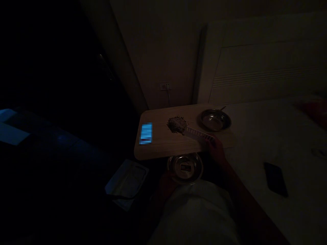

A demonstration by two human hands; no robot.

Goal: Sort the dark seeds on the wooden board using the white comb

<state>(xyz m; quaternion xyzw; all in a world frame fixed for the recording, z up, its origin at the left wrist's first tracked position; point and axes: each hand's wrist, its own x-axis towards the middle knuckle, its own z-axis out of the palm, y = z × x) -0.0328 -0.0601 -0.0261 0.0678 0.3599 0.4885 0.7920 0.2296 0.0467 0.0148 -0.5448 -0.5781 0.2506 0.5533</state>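
In dim light, my right hand (216, 148) is closed on one end of a long, flat strip with light and dark stripes (195, 133); its exact kind is hard to make out. The strip's far end touches a loose heap of small, dark, crumbly bits (176, 124) on the wooden tabletop (158, 146). Below the table's front edge, my left hand (167, 183) grips the left rim of a shiny metal bowl (175, 172). Inside it is a small dark rectangular thing (185, 167). The left fingers are mostly lost in shadow.
Another metal bowl (216, 119) stands at the tabletop's back right, a thin handle (223, 108) by its rim. A lit, blurred screen (146, 133) lies at the left end. Right is a bed (301, 146) with a dark phone-like slab (276, 179); lower left, a pale container (127, 183).
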